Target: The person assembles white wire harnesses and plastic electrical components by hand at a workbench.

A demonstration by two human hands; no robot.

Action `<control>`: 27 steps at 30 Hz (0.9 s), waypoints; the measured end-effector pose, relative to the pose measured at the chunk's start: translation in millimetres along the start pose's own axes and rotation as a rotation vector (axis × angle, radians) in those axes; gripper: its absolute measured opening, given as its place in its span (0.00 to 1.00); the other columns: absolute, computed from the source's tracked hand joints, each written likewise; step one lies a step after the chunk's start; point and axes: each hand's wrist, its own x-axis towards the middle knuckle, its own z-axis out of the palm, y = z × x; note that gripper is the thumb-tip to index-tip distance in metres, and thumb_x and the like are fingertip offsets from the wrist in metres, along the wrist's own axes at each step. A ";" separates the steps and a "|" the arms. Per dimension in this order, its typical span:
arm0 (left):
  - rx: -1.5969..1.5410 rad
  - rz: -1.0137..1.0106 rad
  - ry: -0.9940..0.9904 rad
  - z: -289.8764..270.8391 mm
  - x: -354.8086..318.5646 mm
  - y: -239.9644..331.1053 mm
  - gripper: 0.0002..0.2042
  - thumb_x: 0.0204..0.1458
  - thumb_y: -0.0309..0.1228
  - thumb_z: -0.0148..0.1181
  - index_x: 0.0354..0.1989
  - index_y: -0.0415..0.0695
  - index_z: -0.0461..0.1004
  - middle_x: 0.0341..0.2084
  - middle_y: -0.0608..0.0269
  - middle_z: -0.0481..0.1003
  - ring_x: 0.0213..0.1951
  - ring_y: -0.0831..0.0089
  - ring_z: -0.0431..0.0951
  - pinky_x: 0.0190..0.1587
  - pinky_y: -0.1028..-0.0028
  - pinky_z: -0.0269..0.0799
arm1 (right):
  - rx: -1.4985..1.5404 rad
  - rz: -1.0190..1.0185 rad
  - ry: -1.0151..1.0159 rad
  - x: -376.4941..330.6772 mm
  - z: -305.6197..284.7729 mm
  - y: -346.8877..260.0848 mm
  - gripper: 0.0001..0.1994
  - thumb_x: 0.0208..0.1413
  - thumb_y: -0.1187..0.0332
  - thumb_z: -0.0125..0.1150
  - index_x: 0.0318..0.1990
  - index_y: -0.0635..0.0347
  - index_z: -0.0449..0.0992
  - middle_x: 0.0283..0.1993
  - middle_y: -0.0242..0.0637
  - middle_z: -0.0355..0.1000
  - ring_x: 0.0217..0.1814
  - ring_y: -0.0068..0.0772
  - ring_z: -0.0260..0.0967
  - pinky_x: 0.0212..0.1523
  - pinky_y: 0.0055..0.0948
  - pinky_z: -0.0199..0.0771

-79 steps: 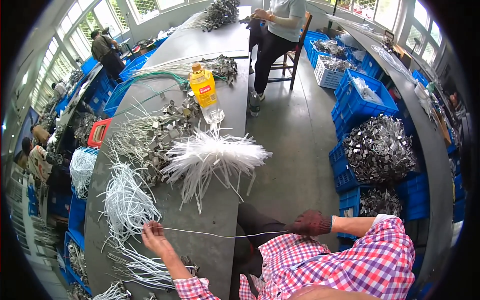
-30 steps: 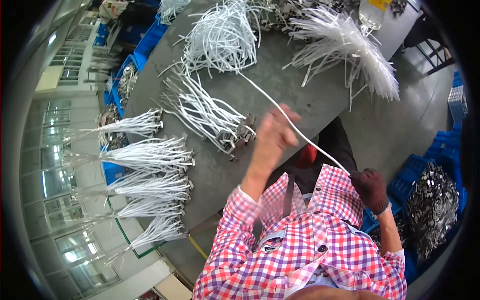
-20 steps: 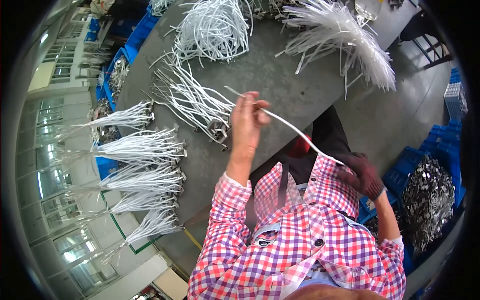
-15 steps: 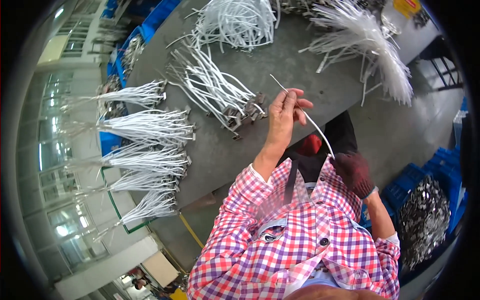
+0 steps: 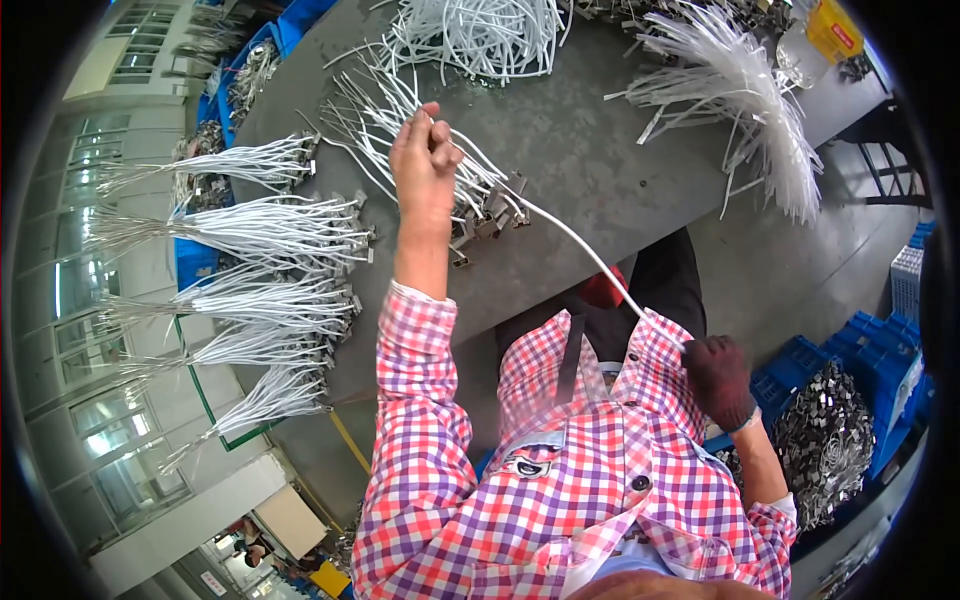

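Observation:
A long white sleeved wire (image 5: 590, 252) curves across my front and over the table edge. My right hand (image 5: 718, 382), in a dark knit glove, is closed on its near end beside my jacket. My bare left hand (image 5: 426, 170) is raised over the table with curled fingers. The wire appears to run up to these fingers, though its far end is hidden among other strands. Below and beside the left hand lies a loose bunch of white wires (image 5: 372, 120) with metal clips (image 5: 492, 214) at their near ends.
Several bundles of white wires (image 5: 270, 236) lie along the table's left side. A coiled white pile (image 5: 480, 40) sits at the back, and clear tubes (image 5: 740, 110) hang over the right edge. Blue crates (image 5: 870, 350) and a heap of metal parts (image 5: 825, 440) stand at lower right.
My left hand has moved left and away from me, over the wire bunch. More of the white wire now stretches between my hands. My right hand has shifted only slightly.

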 end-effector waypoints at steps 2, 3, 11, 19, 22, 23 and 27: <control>0.010 0.007 -0.020 -6.7 11.9 6.0 0.08 0.60 0.30 0.49 0.41 0.38 0.69 0.20 0.69 0.66 0.15 0.86 0.57 0.20 0.84 0.56 | 0.004 -0.066 -0.174 12.5 -0.2 -7.5 0.05 0.48 0.70 0.58 0.32 0.60 0.72 0.30 0.46 0.71 0.33 0.54 0.69 0.35 0.42 0.69; 0.005 0.041 -0.073 -10.0 17.4 8.9 0.08 0.59 0.29 0.49 0.42 0.37 0.68 0.20 0.70 0.64 0.16 0.86 0.57 0.20 0.84 0.55 | 0.015 -0.072 -0.182 20.1 2.0 -11.5 0.05 0.48 0.70 0.58 0.32 0.60 0.72 0.30 0.46 0.71 0.33 0.54 0.69 0.35 0.42 0.69; -0.152 0.091 0.007 -69.8 45.0 50.9 0.10 0.55 0.27 0.55 0.43 0.37 0.69 0.22 0.69 0.68 0.17 0.85 0.58 0.20 0.85 0.57 | 0.993 0.266 -0.077 47.0 7.0 -19.9 0.19 0.53 0.73 0.55 0.54 0.63 0.68 0.45 0.37 0.69 0.44 0.28 0.67 0.45 0.28 0.68; 0.100 -0.129 -0.065 -14.7 -70.5 -53.9 0.15 0.57 0.31 0.54 0.50 0.37 0.67 0.40 0.56 0.70 0.31 0.77 0.73 0.36 0.76 0.70 | 0.938 0.264 0.119 63.5 3.0 -39.0 0.26 0.52 0.76 0.59 0.60 0.61 0.63 0.51 0.36 0.69 0.48 0.25 0.67 0.47 0.25 0.68; 0.102 -0.370 -0.223 12.7 -126.8 -92.6 0.20 0.56 0.33 0.57 0.55 0.39 0.62 0.37 0.63 0.71 0.30 0.78 0.74 0.36 0.76 0.73 | 0.931 0.293 0.131 64.0 0.9 -44.0 0.27 0.50 0.77 0.60 0.60 0.60 0.63 0.52 0.36 0.69 0.47 0.23 0.66 0.46 0.25 0.68; 0.123 -0.350 -0.208 19.1 -134.9 -101.4 0.16 0.57 0.34 0.54 0.51 0.39 0.66 0.37 0.65 0.72 0.30 0.78 0.74 0.35 0.76 0.72 | 0.927 0.332 0.104 63.9 0.8 -44.4 0.27 0.50 0.77 0.60 0.60 0.60 0.63 0.52 0.36 0.69 0.47 0.23 0.66 0.46 0.25 0.68; 0.089 -0.380 -0.090 21.4 -136.6 -101.2 0.14 0.59 0.35 0.50 0.47 0.38 0.70 0.33 0.62 0.74 0.28 0.77 0.74 0.32 0.75 0.73 | 0.818 0.231 0.148 64.7 3.0 -45.1 0.27 0.48 0.77 0.62 0.58 0.59 0.65 0.49 0.37 0.70 0.43 0.25 0.67 0.42 0.24 0.69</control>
